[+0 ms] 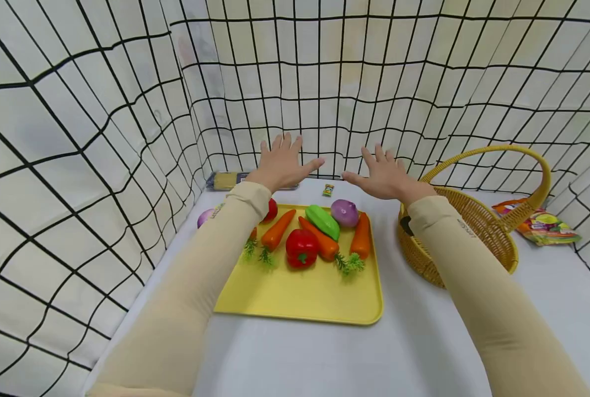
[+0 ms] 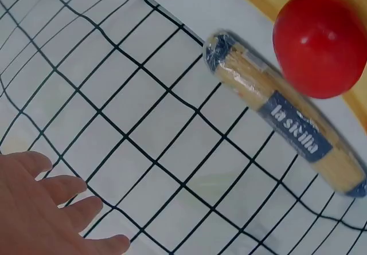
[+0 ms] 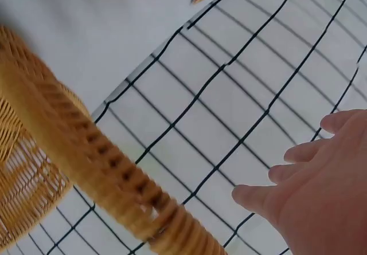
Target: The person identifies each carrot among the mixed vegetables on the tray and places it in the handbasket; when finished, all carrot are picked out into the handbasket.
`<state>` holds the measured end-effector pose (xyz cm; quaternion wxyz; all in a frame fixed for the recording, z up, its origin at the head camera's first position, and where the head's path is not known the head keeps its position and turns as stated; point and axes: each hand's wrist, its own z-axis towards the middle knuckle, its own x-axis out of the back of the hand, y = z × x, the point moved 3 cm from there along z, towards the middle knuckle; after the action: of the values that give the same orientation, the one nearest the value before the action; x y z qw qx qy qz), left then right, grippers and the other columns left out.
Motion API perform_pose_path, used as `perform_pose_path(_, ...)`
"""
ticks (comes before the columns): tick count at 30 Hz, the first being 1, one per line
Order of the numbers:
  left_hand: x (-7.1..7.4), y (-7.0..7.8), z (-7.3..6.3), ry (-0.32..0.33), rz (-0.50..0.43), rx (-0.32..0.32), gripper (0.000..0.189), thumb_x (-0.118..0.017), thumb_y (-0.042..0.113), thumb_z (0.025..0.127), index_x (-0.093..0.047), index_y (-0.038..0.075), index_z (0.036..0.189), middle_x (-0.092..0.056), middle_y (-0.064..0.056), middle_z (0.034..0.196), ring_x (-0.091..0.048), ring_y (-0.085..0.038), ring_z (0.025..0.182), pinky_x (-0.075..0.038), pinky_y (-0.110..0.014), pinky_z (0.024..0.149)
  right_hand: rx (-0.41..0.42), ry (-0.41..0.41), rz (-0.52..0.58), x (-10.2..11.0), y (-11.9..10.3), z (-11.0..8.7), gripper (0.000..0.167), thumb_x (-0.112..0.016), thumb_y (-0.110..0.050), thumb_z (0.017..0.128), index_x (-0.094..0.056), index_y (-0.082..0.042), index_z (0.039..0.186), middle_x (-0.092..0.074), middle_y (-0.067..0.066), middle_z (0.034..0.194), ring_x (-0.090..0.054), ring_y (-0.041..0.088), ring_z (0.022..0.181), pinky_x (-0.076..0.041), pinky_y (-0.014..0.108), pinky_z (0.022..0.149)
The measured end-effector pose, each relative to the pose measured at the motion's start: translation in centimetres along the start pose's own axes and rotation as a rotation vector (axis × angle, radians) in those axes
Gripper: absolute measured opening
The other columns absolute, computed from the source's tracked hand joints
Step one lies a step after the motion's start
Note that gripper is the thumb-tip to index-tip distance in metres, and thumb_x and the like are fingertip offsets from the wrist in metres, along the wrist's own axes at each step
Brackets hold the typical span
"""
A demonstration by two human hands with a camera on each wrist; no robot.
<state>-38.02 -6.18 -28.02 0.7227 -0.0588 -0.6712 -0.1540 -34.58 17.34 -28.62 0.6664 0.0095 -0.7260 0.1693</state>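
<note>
My left hand [image 1: 284,164] is raised over the back of the table with its fingers spread, holding nothing. My right hand [image 1: 385,175] is held up in the same way, left of the wicker basket handle [image 1: 493,148]. Below and between them lies a yellow tray [image 1: 295,298] with several orange carrots [image 1: 361,237], a red bell pepper [image 1: 302,248], a green vegetable [image 1: 322,221] and a purple onion [image 1: 344,213]. Another red vegetable [image 2: 321,44] is partly hidden by my left sleeve in the head view. Behind the tray lies a pack of spaghetti [image 2: 287,114].
The wicker basket [image 1: 478,226] stands right of the tray, with a colourful bag [image 1: 543,223] beside it. A small packet [image 1: 328,190] lies near the back edge. At far left, a purple item [image 1: 204,217] shows beside my sleeve. Black netting [image 1: 320,99] encloses the back and sides.
</note>
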Motion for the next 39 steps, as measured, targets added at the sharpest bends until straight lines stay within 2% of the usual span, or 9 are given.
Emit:
perform_pose_path(5,-0.9,-1.7,-2.3,0.027,-0.09,0.009,0.098,-0.021,0.081,0.087,-0.01,0.015,0.158,-0.007,-0.013,0.163,-0.004,-0.034,0.149,0.004,-0.058,0.115,0.092,0.025,0.045,-2.2,-0.9,-1.7,0.097,-0.035,-0.074,0.09,-0.005,-0.012,0.158,0.007,0.02,0.162,0.002,0.046,0.146,-0.003,0.062,0.114)
perform_pose_path(10,-2.3,-2.9,-6.2,0.077,-0.186,0.004,0.091,-0.03,0.075,0.091,-0.016,0.015,0.157,-0.014,-0.011,0.162,-0.008,-0.032,0.149,-0.001,-0.056,0.117,0.146,0.027,0.13,-5.4,-1.3,-4.3,0.095,-0.043,-0.072,0.089,-0.012,-0.012,0.158,0.003,0.018,0.162,-0.006,0.042,0.147,-0.014,0.058,0.115)
perform_pose_path(15,-4.0,-4.5,-10.3,0.12,-0.266,0.043,0.086,-0.04,0.068,0.093,-0.021,0.013,0.156,-0.019,-0.012,0.161,-0.013,-0.034,0.148,-0.005,-0.057,0.116,0.105,0.012,0.199,-8.4,-0.8,-6.4,0.096,-0.046,-0.073,0.088,-0.015,-0.015,0.158,0.0,0.016,0.163,-0.011,0.04,0.147,-0.019,0.059,0.113)
perform_pose_path(22,-6.2,-7.9,-14.2,0.164,-0.343,0.164,0.088,-0.042,0.067,0.093,-0.023,0.005,0.154,-0.022,-0.02,0.159,-0.02,-0.041,0.144,-0.016,-0.059,0.113,0.024,0.138,0.287,-10.9,-0.4,-8.3,0.084,-0.062,-0.05,0.091,-0.027,-0.006,0.153,-0.017,0.023,0.159,-0.03,0.045,0.139,-0.029,0.06,0.109)
perform_pose_path(27,-6.6,-10.2,-16.4,0.228,-0.448,0.265,0.074,-0.045,0.055,0.098,-0.034,0.004,0.15,-0.035,-0.021,0.151,-0.034,-0.044,0.136,-0.028,-0.063,0.105,-0.093,0.203,0.397,-12.1,-0.1,-9.0,0.073,-0.064,-0.04,0.091,-0.038,-0.001,0.147,-0.033,0.024,0.151,-0.035,0.042,0.137,-0.03,0.056,0.11)
perform_pose_path(31,-6.7,-12.1,-18.0,0.28,-0.529,0.328,0.058,-0.046,0.043,0.101,-0.048,0.001,0.141,-0.051,-0.024,0.134,-0.048,-0.042,0.121,-0.036,-0.057,0.098,-0.139,0.252,0.472,-13.4,0.0,-9.3,0.067,-0.064,-0.037,0.09,-0.044,0.0,0.142,-0.04,0.023,0.147,-0.04,0.041,0.134,-0.032,0.054,0.109)
perform_pose_path(34,-7.0,-13.5,-18.6,0.288,-0.572,0.374,0.053,-0.045,0.042,0.101,-0.055,0.0,0.133,-0.056,-0.024,0.125,-0.052,-0.04,0.116,-0.04,-0.054,0.095,-0.149,0.299,0.496,-13.9,0.2,-9.4,0.062,-0.064,-0.036,0.091,-0.049,0.001,0.139,-0.044,0.024,0.144,-0.044,0.041,0.129,-0.036,0.054,0.106)
perform_pose_path(39,-7.3,-15.2,-18.9,0.322,-0.595,0.498,0.047,-0.046,0.04,0.101,-0.061,-0.001,0.119,-0.058,-0.022,0.121,-0.056,-0.036,0.11,-0.042,-0.045,0.088,-0.201,0.318,0.58,-14.2,0.7,-9.2,0.059,-0.064,-0.037,0.093,-0.05,-0.001,0.138,-0.046,0.022,0.142,-0.051,0.04,0.12,-0.044,0.052,0.097)
